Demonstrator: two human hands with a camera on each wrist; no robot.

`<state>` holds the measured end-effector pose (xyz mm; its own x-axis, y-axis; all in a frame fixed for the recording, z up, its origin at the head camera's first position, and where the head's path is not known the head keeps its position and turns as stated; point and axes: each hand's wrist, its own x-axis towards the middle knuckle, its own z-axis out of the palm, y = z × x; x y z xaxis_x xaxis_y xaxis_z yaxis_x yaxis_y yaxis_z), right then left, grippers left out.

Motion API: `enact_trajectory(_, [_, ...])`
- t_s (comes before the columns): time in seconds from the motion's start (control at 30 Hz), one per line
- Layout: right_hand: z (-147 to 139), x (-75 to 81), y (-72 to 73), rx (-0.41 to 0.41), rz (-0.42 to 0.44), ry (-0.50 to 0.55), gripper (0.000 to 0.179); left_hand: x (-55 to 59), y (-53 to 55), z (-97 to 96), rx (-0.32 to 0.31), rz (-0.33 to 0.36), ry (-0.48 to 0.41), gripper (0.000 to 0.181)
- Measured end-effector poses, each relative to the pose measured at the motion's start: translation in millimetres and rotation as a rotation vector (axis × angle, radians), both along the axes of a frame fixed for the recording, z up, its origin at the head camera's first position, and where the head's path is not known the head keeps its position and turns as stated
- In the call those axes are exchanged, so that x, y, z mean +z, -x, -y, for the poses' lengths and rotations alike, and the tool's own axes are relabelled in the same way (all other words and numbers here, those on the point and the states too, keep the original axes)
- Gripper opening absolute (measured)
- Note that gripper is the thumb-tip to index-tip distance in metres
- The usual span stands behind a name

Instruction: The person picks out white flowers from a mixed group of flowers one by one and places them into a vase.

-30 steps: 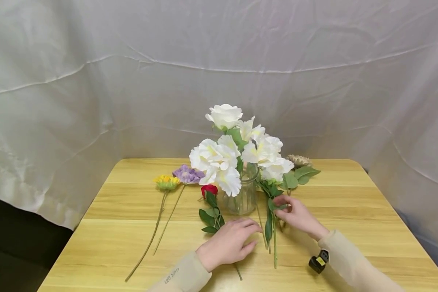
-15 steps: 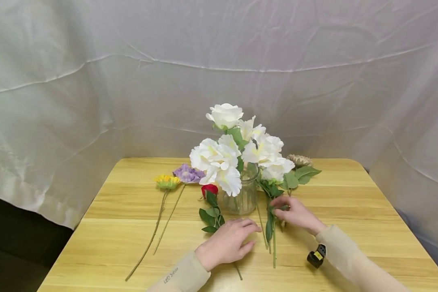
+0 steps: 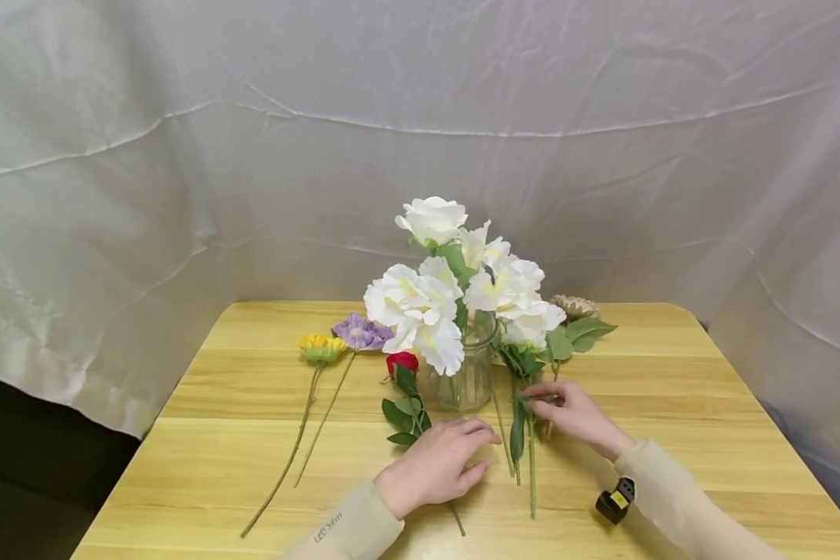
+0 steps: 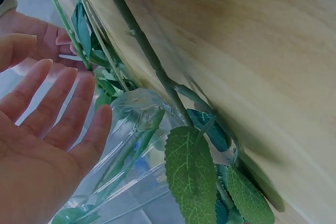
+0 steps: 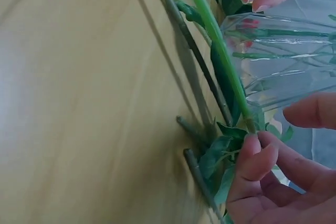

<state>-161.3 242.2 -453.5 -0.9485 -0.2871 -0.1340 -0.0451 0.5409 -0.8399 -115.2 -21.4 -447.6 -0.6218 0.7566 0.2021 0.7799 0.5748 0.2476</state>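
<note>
My right hand [image 3: 577, 420] pinches a bright green flower stem [image 5: 218, 40] between its fingertips, to the right of a clear glass vase [image 3: 465, 389]. In the head view that stem's lower end points toward me; its upper part runs in among leaves beneath the white blooms. My left hand [image 3: 441, 459] has relaxed, spread fingers and holds nothing. It hovers palm down in front of the vase, over the stem of a red rose [image 3: 402, 363], hiding part of it. Large white flowers [image 3: 416, 307] and a white rose [image 3: 432, 222] rise above the vase, covering much of its rim.
On the wooden table [image 3: 217, 435] lie a yellow flower [image 3: 320, 348] and a purple flower [image 3: 360, 332] at left. A beige flower [image 3: 574, 306] with green leaves [image 3: 584, 334] lies behind my right hand. Pale cloth [image 3: 420, 93] hangs around the table.
My right hand shifts slightly left, then back right, and the green stem's lower end swings a little to the right. My left hand and the vase stay put.
</note>
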Motion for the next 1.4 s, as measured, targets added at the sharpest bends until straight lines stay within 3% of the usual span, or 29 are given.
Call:
enact_trajectory(0.13, [-6,-0.8,-6.9,-0.016,-0.003,0.031,0.041,-0.4,0.0,0.0,-0.004,0.001,-0.003,0.032])
enact_trajectory(0.4, [-15,-4.9,-20.6,-0.015,-0.089,-0.030,0.041,-2.0,-0.3,-1.2,-0.006,-0.005,-0.006,0.032])
enact_trajectory(0.53, [-20,-8.9,-26.4,-0.016,-0.121,-0.013,0.041,-1.4,-0.8,-2.4,0.001,0.013,0.003,0.032])
enact_trajectory(0.87, [-24,-14.2,-41.5,-0.076,-0.203,-0.018,0.032,-1.8,0.2,-3.8,-0.009,0.017,-0.005,0.032])
enact_trajectory(1.03, [-23,-15.2,-48.1,-0.085,-0.135,-0.009,0.033,-1.7,0.5,-4.4,-0.008,0.012,-0.004,0.033])
enact_trajectory(1.4, [-22,-15.8,-49.1,0.073,-0.004,0.065,0.035,-0.4,-0.4,-5.4,-0.009,0.003,-0.003,0.034])
